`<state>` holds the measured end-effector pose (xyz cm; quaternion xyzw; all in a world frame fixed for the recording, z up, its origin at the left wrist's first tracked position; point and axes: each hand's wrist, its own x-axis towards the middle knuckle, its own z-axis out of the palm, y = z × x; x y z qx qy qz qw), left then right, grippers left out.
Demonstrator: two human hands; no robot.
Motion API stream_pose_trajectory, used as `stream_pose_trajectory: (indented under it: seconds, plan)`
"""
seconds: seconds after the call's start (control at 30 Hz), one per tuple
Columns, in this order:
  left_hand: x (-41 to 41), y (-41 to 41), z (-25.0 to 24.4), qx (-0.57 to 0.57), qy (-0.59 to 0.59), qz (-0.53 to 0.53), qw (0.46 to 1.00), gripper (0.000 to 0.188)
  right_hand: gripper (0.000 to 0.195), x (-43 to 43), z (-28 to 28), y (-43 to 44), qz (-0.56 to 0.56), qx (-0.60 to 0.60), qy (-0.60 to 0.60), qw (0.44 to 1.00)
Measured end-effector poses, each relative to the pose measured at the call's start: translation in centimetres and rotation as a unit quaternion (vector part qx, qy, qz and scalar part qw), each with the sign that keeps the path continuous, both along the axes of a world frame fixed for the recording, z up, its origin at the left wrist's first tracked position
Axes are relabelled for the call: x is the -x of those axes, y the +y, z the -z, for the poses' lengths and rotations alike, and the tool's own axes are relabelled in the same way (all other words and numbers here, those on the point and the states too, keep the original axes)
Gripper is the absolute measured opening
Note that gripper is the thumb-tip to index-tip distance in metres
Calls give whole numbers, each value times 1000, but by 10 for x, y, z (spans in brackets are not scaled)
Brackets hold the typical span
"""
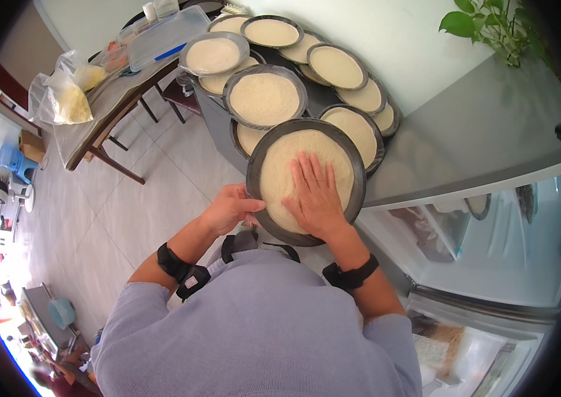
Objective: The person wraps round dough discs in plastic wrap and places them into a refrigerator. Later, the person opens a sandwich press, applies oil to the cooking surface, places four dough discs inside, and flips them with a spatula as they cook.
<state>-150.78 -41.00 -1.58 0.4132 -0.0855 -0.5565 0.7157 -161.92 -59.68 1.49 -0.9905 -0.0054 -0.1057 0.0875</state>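
Note:
A round dark pan [305, 239] lined with dough [280, 168] is before me, at the near edge of a dark surface full of similar pans. My left hand [233, 208] grips the pan's left rim, thumb on top and fingers beneath. Flat on the dough lies my right hand [314, 193], fingers slightly apart, palm down. Just beyond stands another pan of dough [264, 99], under clear film. To its right a dough-filled pan [352, 134] is partly covered by the near one. Several more pans of dough [337, 67] overlap farther back.
An open refrigerator [504, 248] stands at the right, below a grey panel [459, 134] with a leafy plant [496, 30]. At upper left, a table [107, 106] holds plastic bags of pale yellow food [72, 104] and a clear lid [166, 37]. Another person [69, 372] is at lower left.

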Motion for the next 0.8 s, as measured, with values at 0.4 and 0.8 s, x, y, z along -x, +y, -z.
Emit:
stream_pose_trajectory:
  seconds: [0.4, 0.8]
  plan:
    - [-36, -52, 11, 10, 7, 24, 1000, 25, 46, 19, -25, -27, 84, -55, -65, 993]
    - [-50, -86, 22, 52, 63, 3, 997, 26, 9, 108, -46, -47, 247, -106, -211, 940]
